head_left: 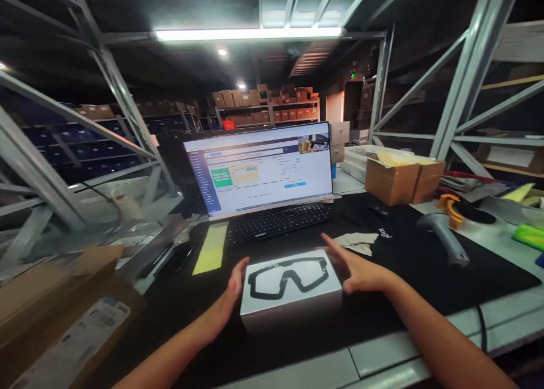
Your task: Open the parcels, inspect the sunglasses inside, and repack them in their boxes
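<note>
A white box (291,290) printed with a black goggles outline lies on the black desk mat (416,264) in front of me. My left hand (233,291) is at the box's left side, fingers stretched out and touching or nearly touching its edge. My right hand (352,266) is at the box's right side, fingers extended flat against it. Neither hand grips anything.
A monitor (261,168) and black keyboard (278,222) stand behind the box. A yellow strip (211,248) lies to the left, crumpled paper (356,242) right of the keyboard. A handheld scanner (444,236), tape dispenser (451,210) and open cardboard box (402,179) are at right; cardboard cartons (59,309) at left.
</note>
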A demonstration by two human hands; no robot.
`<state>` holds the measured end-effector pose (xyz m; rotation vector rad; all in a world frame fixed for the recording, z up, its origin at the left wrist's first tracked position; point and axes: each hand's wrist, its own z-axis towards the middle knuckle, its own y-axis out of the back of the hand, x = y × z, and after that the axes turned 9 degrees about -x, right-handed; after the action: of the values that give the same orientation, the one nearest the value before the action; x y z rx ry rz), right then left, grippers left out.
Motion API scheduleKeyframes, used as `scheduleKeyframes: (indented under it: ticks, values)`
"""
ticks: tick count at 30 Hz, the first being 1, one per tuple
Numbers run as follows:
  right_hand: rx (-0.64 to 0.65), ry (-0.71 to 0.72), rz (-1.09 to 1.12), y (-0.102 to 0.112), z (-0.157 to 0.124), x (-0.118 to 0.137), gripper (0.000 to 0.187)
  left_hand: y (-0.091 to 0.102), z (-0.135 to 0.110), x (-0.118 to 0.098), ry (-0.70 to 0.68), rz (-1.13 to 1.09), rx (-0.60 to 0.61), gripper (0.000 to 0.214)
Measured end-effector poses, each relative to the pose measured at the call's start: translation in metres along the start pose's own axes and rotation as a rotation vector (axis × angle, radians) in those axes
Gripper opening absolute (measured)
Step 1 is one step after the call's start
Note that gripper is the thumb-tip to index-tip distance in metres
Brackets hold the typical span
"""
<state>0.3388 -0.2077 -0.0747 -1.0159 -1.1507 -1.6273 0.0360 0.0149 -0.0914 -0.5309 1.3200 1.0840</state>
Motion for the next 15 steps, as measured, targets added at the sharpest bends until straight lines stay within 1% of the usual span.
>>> scheduleKeyframes:
  ticks: [1,2,3,4,5,7,9,10,12,15]
  values:
    - [-0.080,0.011,-0.025,0.015,0.004,-0.006,0.138,0.003,0.010,-0.004,-0.051,0.061,-0.035,0.074]
    - [-0.207,0.018,-0.111,0.033,0.011,-0.012,0.122,0.006,0.022,-0.008,-0.100,0.123,-0.067,0.069]
    - [-0.372,0.004,-0.251,0.053,0.018,-0.019,0.101,0.007,0.035,-0.013,-0.148,0.191,-0.096,0.061]
    - [-0.535,-0.022,-0.440,0.075,0.026,-0.026,0.087,0.006,0.049,-0.018,-0.194,0.263,-0.119,0.051]
    - [-0.610,-0.045,-0.527,0.097,0.033,-0.033,0.082,0.003,0.062,-0.022,-0.238,0.336,-0.138,0.041]
    - [-0.714,-0.087,-0.655,0.139,0.044,-0.048,0.085,-0.009,0.086,-0.024,-0.309,0.467,-0.188,0.025]
    - [-0.810,-0.142,-0.762,0.170,0.047,-0.064,0.083,-0.023,0.102,-0.021,-0.352,0.579,-0.242,0.021]
    - [-0.844,-0.161,-0.806,0.182,0.046,-0.072,0.080,-0.029,0.106,-0.018,-0.368,0.627,-0.266,0.023]
    - [-0.885,-0.178,-0.871,0.197,0.040,-0.091,0.075,-0.037,0.109,-0.009,-0.397,0.712,-0.292,0.027]
    - [-0.897,-0.137,-0.924,0.212,0.035,-0.122,0.066,-0.036,0.105,0.005,-0.424,0.830,-0.288,0.028]
